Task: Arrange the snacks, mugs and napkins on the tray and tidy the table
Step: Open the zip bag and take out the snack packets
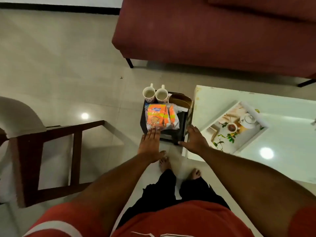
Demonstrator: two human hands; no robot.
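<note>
- The left hand [150, 142] is flat with its fingers straight and together. The fingertips touch the near edge of the snack packets [160, 117], and it grips nothing.
- The right hand [195, 140] is spread over the near right corner of the dark tray [179, 132]. The thumb stretches toward 9 o'clock along the near rim, and the fingers point to 12 o'clock along the right rim. No finger is seen to curl round the rim.
- The tray lies between the two hands and runs away from them toward 12 o'clock. What it stands on cannot be told.
- The orange and clear snack packets lie flat in a bunch, covering the tray's middle and left.
- Two mugs, one [148, 95] just beside the other [161, 96], stand upright at the tray's 11 o'clock corner with their handles pointing to 12 o'clock.
- A brown holder [180, 100] stands at the tray's 1 o'clock corner, touching the right-hand mug. Its contents are too small to make out.
- At 3 o'clock from the tray a white table [222, 100] carries a white tray with a tea-set print [236, 127], set askew.
- A maroon sofa [213, 35] fills 12 to 2 o'clock.
- A wooden chair [51, 151] stands at 9 o'clock.
- Bare feet [165, 163] stand on the tiled floor at 6 o'clock, just below the left hand.
</note>
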